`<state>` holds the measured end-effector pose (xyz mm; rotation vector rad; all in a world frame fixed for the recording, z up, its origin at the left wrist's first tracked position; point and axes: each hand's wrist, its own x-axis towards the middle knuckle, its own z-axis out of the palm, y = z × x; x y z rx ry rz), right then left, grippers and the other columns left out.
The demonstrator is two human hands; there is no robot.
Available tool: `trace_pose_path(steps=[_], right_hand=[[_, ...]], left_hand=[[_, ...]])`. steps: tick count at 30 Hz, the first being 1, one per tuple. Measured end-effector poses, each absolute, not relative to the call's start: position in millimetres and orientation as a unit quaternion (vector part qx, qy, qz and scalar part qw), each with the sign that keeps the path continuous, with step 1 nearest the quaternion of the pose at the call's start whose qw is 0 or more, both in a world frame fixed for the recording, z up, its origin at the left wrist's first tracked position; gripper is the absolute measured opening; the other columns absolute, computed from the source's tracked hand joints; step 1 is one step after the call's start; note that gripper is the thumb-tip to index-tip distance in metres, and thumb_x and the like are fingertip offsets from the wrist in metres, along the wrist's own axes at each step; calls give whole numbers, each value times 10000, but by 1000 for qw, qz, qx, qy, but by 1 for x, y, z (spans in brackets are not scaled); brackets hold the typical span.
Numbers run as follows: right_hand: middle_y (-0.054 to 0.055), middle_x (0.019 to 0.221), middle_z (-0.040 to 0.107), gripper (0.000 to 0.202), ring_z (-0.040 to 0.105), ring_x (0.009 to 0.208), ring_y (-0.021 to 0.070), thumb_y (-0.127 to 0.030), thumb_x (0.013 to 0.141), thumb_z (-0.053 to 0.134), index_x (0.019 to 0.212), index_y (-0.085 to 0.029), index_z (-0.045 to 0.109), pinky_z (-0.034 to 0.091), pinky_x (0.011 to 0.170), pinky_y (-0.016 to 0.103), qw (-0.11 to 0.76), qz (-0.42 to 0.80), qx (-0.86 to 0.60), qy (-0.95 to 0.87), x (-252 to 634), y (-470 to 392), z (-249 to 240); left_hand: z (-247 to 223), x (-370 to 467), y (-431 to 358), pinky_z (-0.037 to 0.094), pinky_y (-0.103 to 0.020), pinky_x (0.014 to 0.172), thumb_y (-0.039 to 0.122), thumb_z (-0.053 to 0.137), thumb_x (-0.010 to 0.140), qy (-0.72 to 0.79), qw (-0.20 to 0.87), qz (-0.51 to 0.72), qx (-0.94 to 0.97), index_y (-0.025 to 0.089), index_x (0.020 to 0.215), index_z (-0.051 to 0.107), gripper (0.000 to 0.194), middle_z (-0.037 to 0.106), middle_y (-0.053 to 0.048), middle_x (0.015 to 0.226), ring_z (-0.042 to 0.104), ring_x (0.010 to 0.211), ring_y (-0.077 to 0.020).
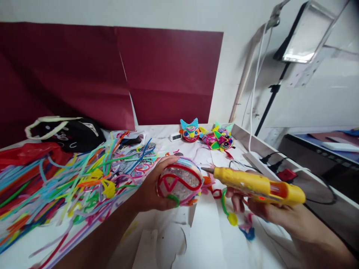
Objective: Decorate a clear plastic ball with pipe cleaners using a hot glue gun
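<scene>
My left hand (159, 185) grips a clear round ball (183, 181) trimmed with red, pink, green and orange pipe cleaners, holding it up over the white table. In my right hand (252, 203) is a yellow hot glue gun (252, 183), its metal nozzle pointing left, close to the ball's right side; I cannot tell whether it touches. A small red light glows on the gun's body. Below the gun lie a green pipe cleaner piece with a yellow end (232, 218) and a blue and pink piece (247, 231).
Loose colourful pipe cleaners (84, 183) cover the left side. A black bag (70, 132) sits behind them. At the back are a small digital display (176, 137) and two finished pipe cleaner figures, one blue-eared (191, 130), one pink (220, 138). A red plug (286, 175) and cables line the right edge.
</scene>
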<state>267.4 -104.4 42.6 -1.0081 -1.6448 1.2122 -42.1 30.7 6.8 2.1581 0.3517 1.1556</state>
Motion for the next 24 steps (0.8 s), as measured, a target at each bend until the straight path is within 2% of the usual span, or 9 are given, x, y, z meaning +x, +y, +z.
trace_pose_path(steps=[3,6,9,14,19,24], right_hand=[[106,983,658,372,631,803,232,-535,888,575,1101,-241,654,548,632,340,412,472,-404,-666,258,-93,54],[72,876,653,230,611,727,195,-433,878,596,970,-231,653,532,589,290,392,444,-417,-690,250,-83,62],[64,886,643,145,609,714,177,-317,848,609,946,-219,650,511,547,248,383,412,-431,-706,247,-79,62],[48,876,621,279,586,604,135,-292,837,608,1102,-215,650,514,498,230,376,430,-453,-684,245,-76,58],[54,896,617,312,590,596,133,-351,874,580,1144,-207,638,521,480,229,362,447,-464,-674,243,-73,54],[66,922,634,332,584,634,149,-348,871,569,1169,-209,620,511,481,236,356,434,-483,-673,243,-75,49]], left_hand=[[11,-50,36,270,-556,1168,546,809,651,135,303,447,831,315,1454,412,925,442,-117,1468,366,1386,-408],[11,-52,42,293,-576,1156,570,810,635,137,303,451,828,320,1462,402,955,436,-110,1482,381,1381,-417],[8,-50,48,310,-612,1141,603,787,638,129,310,444,831,341,1468,390,957,433,-98,1497,394,1374,-426],[3,-44,54,298,-670,1131,611,760,649,104,314,440,835,369,1472,372,941,456,-84,1464,387,1374,-437],[-5,-41,56,345,-668,1107,591,768,641,107,325,431,835,360,1473,361,955,422,-92,1473,388,1369,-439],[-6,-37,54,339,-669,1107,541,784,634,104,313,419,846,336,1466,350,960,413,-111,1468,390,1359,-436]])
